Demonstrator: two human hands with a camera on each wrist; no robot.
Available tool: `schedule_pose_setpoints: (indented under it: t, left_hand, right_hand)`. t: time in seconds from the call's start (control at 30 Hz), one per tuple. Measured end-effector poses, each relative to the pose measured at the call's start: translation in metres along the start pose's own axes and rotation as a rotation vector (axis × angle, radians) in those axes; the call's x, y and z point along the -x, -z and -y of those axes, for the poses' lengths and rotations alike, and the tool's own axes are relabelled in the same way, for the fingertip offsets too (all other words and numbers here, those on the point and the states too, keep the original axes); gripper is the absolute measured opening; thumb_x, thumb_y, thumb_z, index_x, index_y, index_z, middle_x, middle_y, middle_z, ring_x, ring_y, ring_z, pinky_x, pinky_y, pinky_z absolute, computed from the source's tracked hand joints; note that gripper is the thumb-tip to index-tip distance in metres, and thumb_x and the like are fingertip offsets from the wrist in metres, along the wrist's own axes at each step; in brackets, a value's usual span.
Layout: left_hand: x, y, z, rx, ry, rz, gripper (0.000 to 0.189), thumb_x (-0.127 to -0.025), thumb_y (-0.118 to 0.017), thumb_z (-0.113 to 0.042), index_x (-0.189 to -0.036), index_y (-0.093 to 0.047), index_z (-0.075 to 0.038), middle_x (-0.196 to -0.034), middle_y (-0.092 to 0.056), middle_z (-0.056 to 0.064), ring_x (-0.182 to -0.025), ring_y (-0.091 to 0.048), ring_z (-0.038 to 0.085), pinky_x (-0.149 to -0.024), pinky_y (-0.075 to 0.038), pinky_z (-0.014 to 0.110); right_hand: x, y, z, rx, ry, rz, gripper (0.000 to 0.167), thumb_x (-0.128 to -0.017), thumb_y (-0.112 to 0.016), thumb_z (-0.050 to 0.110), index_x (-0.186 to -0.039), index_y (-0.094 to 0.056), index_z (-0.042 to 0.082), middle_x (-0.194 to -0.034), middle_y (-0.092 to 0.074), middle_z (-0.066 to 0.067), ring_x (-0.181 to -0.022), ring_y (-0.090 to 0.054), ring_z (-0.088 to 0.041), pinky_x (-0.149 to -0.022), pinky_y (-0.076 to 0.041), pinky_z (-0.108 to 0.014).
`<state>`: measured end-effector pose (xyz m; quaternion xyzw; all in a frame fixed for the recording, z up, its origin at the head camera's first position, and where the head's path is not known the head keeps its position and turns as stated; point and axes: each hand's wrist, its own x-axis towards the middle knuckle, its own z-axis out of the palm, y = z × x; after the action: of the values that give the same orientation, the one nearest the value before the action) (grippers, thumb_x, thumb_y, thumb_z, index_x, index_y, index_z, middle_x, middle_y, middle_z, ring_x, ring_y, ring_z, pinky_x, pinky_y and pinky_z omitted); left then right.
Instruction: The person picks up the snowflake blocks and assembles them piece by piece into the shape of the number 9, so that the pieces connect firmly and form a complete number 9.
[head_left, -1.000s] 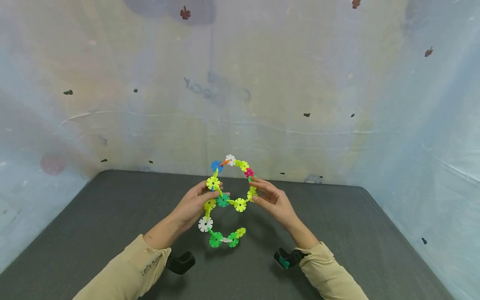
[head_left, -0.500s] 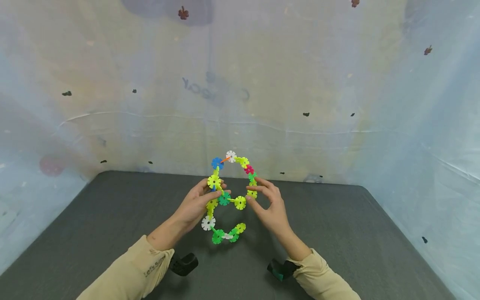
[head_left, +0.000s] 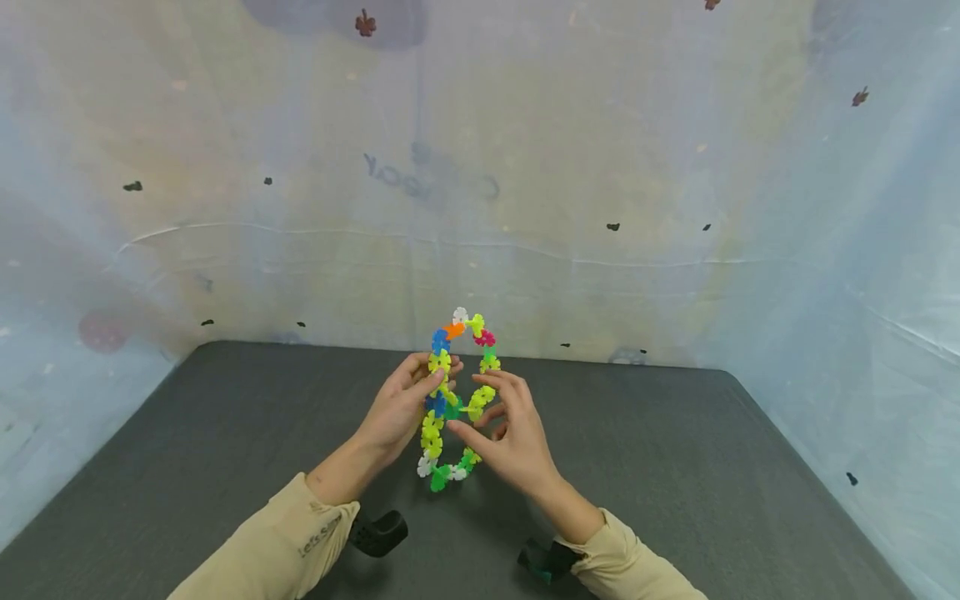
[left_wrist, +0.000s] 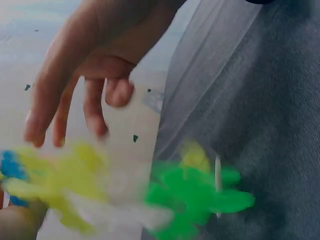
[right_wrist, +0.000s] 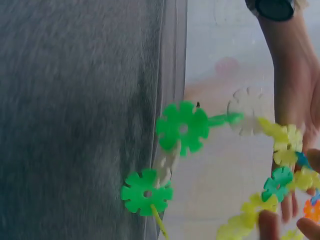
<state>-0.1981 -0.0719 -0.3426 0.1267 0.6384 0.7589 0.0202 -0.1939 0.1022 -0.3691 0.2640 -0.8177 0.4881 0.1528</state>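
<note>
A chain of slotted plastic snowflake discs (head_left: 432, 433), yellow, green, blue, white, red and orange, is held up above the table. Its upper part forms a loop, and its lower part curves below. My left hand (head_left: 396, 406) grips the left side of the chain, thumb in front at the yellow discs. On the other side, my right hand (head_left: 517, 437) has its fingers apart, beside the yellow discs at the loop's lower right. Spread fingers (left_wrist: 92, 107) of that hand show above the blurred discs in the left wrist view. Green discs (right_wrist: 182, 128) hang at the chain's lower end.
A dark grey table (head_left: 675, 483) lies beneath both hands. Pale printed sheeting (head_left: 525, 167) stands behind it and along both sides. Black wrist devices (head_left: 378, 533) sit at both cuffs.
The chain has turned, so its loop looks narrower, and its lower part has drawn in. My right hand has moved left and down toward it, while my left hand shifts slightly right, keeping its grip.
</note>
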Motion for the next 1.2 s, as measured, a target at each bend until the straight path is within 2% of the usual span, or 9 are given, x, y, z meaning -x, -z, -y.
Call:
schedule_pose_setpoints:
  t: [0.23, 0.47, 0.57, 0.63, 0.73, 0.83, 1.0, 1.1, 1.2]
  left_hand:
    - [-0.002, -0.007, 0.000, 0.045, -0.032, -0.010, 0.028, -0.105, -0.036, -0.014, -0.129, -0.037, 0.000, -0.141, -0.044, 0.017, -0.137, -0.037, 0.027, -0.115, -0.026, 0.048]
    - [-0.001, -0.010, -0.005, 0.048, -0.040, -0.004, 0.025, -0.105, -0.036, -0.015, -0.125, -0.039, -0.001, -0.142, -0.042, 0.016, -0.139, -0.033, 0.025, -0.118, -0.017, 0.051]
    - [0.001, -0.010, -0.007, 0.052, -0.049, 0.011, 0.025, -0.105, -0.032, -0.016, -0.123, -0.039, 0.000, -0.143, -0.041, 0.016, -0.139, -0.030, 0.026, -0.118, -0.014, 0.053]
    - [0.002, -0.009, -0.008, 0.040, -0.061, 0.018, 0.025, -0.106, -0.031, -0.018, -0.120, -0.041, 0.000, -0.138, -0.043, 0.014, -0.139, -0.030, 0.024, -0.118, -0.014, 0.051]
    - [0.003, -0.008, -0.008, 0.010, -0.083, -0.001, 0.024, -0.105, -0.031, -0.022, -0.108, -0.045, -0.002, -0.118, -0.047, 0.008, -0.132, -0.035, 0.024, -0.117, -0.015, 0.051]
    - [0.002, -0.007, -0.006, -0.039, -0.093, -0.042, 0.027, -0.105, -0.032, -0.023, -0.105, -0.047, -0.001, -0.109, -0.045, 0.007, -0.127, -0.040, 0.028, -0.116, -0.018, 0.053]
    - [0.001, -0.003, -0.002, -0.165, -0.078, -0.130, 0.029, -0.104, -0.036, -0.019, -0.120, -0.048, 0.002, -0.127, -0.047, 0.017, -0.128, -0.042, 0.035, -0.114, -0.021, 0.057]
    - [0.000, -0.001, 0.003, -0.238, -0.067, -0.175, 0.032, -0.103, -0.040, -0.018, -0.128, -0.046, 0.001, -0.133, -0.045, 0.019, -0.130, -0.040, 0.034, -0.113, -0.023, 0.057]
    - [-0.001, 0.002, 0.008, -0.285, -0.048, -0.206, 0.036, -0.102, -0.043, -0.018, -0.134, -0.042, 0.000, -0.139, -0.042, 0.019, -0.133, -0.038, 0.034, -0.112, -0.024, 0.057]
  right_hand:
    - [0.002, -0.011, 0.008, -0.063, -0.042, 0.133, 0.061, -0.082, -0.077, 0.025, -0.134, -0.049, 0.010, -0.125, -0.052, -0.010, -0.083, -0.069, -0.024, -0.062, -0.055, -0.025]
    - [0.000, -0.013, 0.010, -0.088, -0.046, 0.125, 0.062, -0.080, -0.079, 0.019, -0.133, -0.049, 0.005, -0.123, -0.057, -0.011, -0.092, -0.067, -0.032, -0.072, -0.058, -0.035]
    - [0.001, -0.012, 0.009, -0.089, -0.040, 0.118, 0.063, -0.079, -0.080, 0.018, -0.132, -0.049, 0.005, -0.125, -0.056, -0.010, -0.091, -0.066, -0.028, -0.073, -0.057, -0.039]
    - [0.002, -0.012, 0.009, -0.096, -0.040, 0.113, 0.064, -0.079, -0.080, 0.018, -0.133, -0.048, 0.005, -0.126, -0.055, -0.009, -0.089, -0.066, -0.026, -0.073, -0.057, -0.041]
    - [0.003, -0.009, 0.007, -0.136, -0.037, 0.115, 0.064, -0.079, -0.079, 0.017, -0.134, -0.047, 0.006, -0.124, -0.056, -0.009, -0.085, -0.065, -0.023, -0.074, -0.056, -0.043]
    - [0.003, -0.006, 0.005, -0.195, -0.022, 0.139, 0.063, -0.081, -0.078, 0.016, -0.135, -0.046, 0.008, -0.118, -0.058, -0.009, -0.085, -0.064, -0.022, -0.076, -0.056, -0.040]
    - [0.001, 0.001, 0.003, -0.337, 0.059, 0.200, 0.056, -0.085, -0.074, 0.014, -0.133, -0.047, 0.008, -0.113, -0.058, -0.011, -0.086, -0.062, -0.016, -0.076, -0.054, -0.030]
    - [0.001, 0.005, 0.003, -0.432, 0.118, 0.241, 0.051, -0.086, -0.071, 0.010, -0.131, -0.047, 0.005, -0.110, -0.060, -0.017, -0.082, -0.062, -0.014, -0.074, -0.054, -0.029]
    - [0.001, 0.009, 0.005, -0.501, 0.137, 0.274, 0.049, -0.088, -0.069, 0.012, -0.130, -0.047, 0.003, -0.107, -0.063, -0.018, -0.085, -0.064, -0.013, -0.076, -0.053, -0.030]
